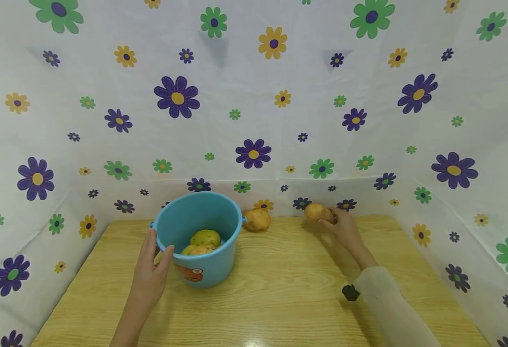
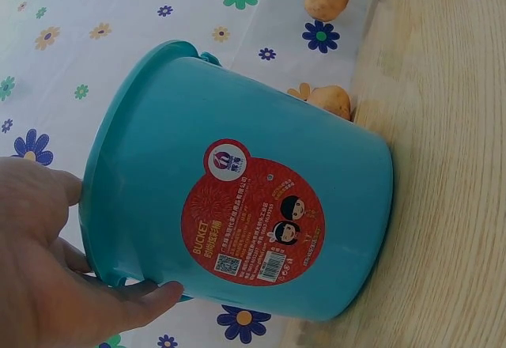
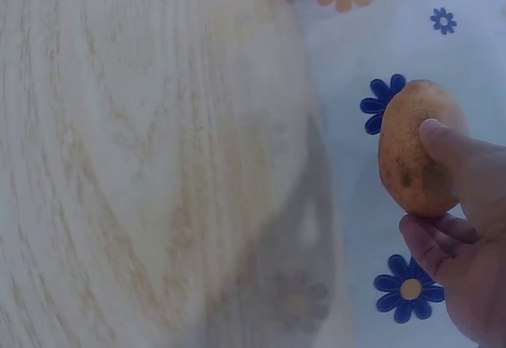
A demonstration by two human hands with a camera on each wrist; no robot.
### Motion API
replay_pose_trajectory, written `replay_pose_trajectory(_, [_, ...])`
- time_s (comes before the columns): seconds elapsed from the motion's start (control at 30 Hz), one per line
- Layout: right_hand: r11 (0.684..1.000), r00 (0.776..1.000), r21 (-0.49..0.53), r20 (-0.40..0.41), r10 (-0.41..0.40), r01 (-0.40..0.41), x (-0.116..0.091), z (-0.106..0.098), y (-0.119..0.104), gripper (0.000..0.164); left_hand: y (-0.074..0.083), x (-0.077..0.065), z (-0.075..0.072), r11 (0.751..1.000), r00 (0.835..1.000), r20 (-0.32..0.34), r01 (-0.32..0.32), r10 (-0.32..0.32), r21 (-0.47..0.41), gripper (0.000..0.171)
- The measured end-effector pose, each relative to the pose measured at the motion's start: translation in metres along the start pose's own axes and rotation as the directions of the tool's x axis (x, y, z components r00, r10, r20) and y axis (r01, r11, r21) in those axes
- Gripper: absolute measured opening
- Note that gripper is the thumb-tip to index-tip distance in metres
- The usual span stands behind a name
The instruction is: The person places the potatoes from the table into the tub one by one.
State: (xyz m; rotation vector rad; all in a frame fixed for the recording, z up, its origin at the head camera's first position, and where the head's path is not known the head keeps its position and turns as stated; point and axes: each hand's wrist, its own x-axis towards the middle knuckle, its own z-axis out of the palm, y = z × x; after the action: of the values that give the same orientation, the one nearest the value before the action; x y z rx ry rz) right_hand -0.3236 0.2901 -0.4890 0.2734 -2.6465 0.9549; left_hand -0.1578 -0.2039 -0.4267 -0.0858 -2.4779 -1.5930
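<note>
A light-blue bucket (image 1: 212,270) stands upright on the table, with several potatoes (image 1: 205,237) inside. My left hand (image 1: 147,277) touches the rim at its near left side, thumb and fingers spread apart and fairly straight. The left wrist view shows the bucket's side (image 2: 158,150) with a red label. My right hand (image 1: 345,231) grips a brown potato (image 1: 316,212) near the table's back edge; its thumb (image 3: 443,138) presses on one face, with fingers underneath. Another potato (image 1: 257,220) lies just right of the bucket.
The wood-grain table (image 1: 280,289) ends at a white flowered cloth (image 1: 280,115) that rises behind and along both sides. A small black object (image 1: 350,292) shows beside the right sleeve (image 1: 380,289).
</note>
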Motion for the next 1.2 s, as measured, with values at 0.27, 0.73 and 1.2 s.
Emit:
replay_pose_trajectory(0.27, [0.998,0.999,-0.05,-0.033,-0.037,0.035,-0.002,-0.015,-0.016,0.052,0.0,0.0,-0.001,1.0,1.0,0.004,0.005,-0.005,0.002,0.079])
replay_pose_trajectory(0.73, [0.996,0.992,-0.022,-0.089,-0.085,0.084,-0.004,-0.037,-0.048,0.051,0.001,-0.001,-0.001,1.0,1.0,0.003,0.007,-0.007,0.024,0.079])
replay_pose_trajectory(1.2, [0.984,0.97,-0.04,-0.165,-0.18,0.176,-0.007,-0.048,-0.071,0.049,0.001,-0.002,0.001,0.999,0.999,-0.009,-0.032,0.032,-0.001,0.079])
